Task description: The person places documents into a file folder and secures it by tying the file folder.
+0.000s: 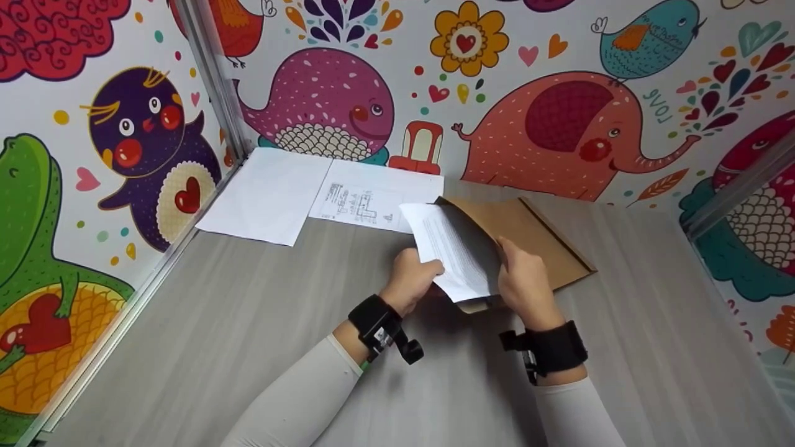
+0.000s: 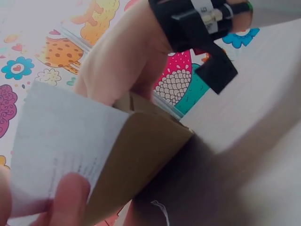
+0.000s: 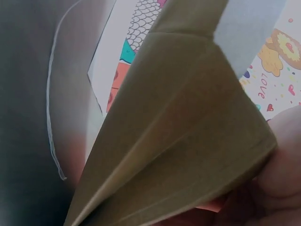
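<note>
So I'm somewhere in the middle of this paper-and-envelope job, I'd say. My left hand (image 1: pixel 410 279) has a printed sheet (image 1: pixel 456 267) pinched along its near left side, thumb flat on top of the text. Can't tell from any angle whether my fingers underneath have caught some of the brown paper too. My right hand (image 1: pixel 526 282) is gripping the raised panel of a kraft paper document envelope (image 1: pixel 537 233), so it's gaping open between my hands, just above the grey wood-grain table (image 1: pixel 248 347).

The sheet sits at that opening: its left part sticks out in the light, the rest runs into the shadow beneath the brown panel. Neither fully in nor fully out, then, and I honestly can't say which way it's headed from this alone. Either way, that one's unfinished.

Two other pages are outside the envelope, farther back near the wall: one that looks blank on this side (image 1: pixel 267 195), and right beside it one with a line drawing (image 1: pixel 372 192). Whether anything else is inside the envelope, no clue. There's also a loose white string (image 3: pixel 49 94) in both wrist views.
</note>
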The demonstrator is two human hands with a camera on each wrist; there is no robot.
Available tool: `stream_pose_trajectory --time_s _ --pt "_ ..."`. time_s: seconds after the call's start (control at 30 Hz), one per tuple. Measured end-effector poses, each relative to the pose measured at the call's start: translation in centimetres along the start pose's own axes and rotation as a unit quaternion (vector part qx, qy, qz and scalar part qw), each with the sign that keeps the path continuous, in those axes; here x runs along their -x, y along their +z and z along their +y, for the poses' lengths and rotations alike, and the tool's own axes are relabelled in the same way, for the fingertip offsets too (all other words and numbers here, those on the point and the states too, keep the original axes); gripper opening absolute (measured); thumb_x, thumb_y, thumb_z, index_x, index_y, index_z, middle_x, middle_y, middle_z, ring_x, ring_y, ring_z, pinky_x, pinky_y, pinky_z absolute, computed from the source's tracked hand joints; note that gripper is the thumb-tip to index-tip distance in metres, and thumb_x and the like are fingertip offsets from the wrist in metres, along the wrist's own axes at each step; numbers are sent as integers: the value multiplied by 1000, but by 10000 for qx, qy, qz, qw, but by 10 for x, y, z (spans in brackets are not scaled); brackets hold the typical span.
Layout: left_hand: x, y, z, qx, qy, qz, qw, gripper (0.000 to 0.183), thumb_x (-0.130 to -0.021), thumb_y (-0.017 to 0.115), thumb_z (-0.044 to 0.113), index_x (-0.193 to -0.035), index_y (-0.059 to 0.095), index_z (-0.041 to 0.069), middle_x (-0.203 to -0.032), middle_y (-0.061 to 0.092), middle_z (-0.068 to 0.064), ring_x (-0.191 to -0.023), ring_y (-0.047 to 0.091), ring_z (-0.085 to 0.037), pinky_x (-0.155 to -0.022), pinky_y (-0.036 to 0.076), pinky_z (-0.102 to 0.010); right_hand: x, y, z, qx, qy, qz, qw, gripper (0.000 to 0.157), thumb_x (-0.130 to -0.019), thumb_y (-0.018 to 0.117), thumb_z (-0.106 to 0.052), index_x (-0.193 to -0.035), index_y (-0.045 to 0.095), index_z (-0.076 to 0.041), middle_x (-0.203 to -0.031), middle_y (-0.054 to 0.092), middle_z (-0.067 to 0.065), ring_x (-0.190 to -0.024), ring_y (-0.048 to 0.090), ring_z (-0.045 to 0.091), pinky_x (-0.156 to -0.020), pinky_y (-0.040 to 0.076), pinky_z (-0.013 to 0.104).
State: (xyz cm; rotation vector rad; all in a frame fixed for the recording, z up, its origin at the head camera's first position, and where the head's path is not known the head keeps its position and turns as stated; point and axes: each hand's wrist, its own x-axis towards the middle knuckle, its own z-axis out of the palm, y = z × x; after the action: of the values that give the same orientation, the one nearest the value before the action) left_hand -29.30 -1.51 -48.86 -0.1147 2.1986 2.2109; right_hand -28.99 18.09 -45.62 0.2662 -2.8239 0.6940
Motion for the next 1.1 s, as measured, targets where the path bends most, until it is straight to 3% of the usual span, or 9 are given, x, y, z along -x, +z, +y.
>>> stream_pose_trajectory --time_s 0.23,0.67,0.9,1.1 --pt "-1 -1 2 481 -184 -32 9987 34 -72 57 -3 -103 71 -6 -100 75 -17 -81 73 -19 -69 60 -30 -2 5 2 255 -101 13 9996 48 -91 43 4 -138 53 6 -118 66 34 -101 65 50 -87 53 58" --pt "0 -2 6 515 -264 -44 9983 33 -74 58 -2 -106 69 -7 -100 75 -18 -82 73 -21 -69 60 -30 -4 5 8 375 -62 154 9992 48 -89 41 7 -135 56 5 -110 67 36 -97 64 53 -83 52 61" --pt "6 -3 17 755 5 -169 9970 35 -77 53 -4 -109 67 -9 -103 74 -22 -86 74 -24 -71 60 -31 -4 6 6 523 14 168 9985 49 -91 38 6 -138 53 6 -102 67 38 -87 66 53 -72 54 59" --pt "14 -4 27 991 213 -407 9940 39 -79 51 -5 -115 64 -9 -109 72 -23 -93 74 -28 -75 61 -34 -6 5 12 648 301 149 9973 50 -92 37 4 -140 51 5 -111 66 38 -94 65 54 -77 54 61"
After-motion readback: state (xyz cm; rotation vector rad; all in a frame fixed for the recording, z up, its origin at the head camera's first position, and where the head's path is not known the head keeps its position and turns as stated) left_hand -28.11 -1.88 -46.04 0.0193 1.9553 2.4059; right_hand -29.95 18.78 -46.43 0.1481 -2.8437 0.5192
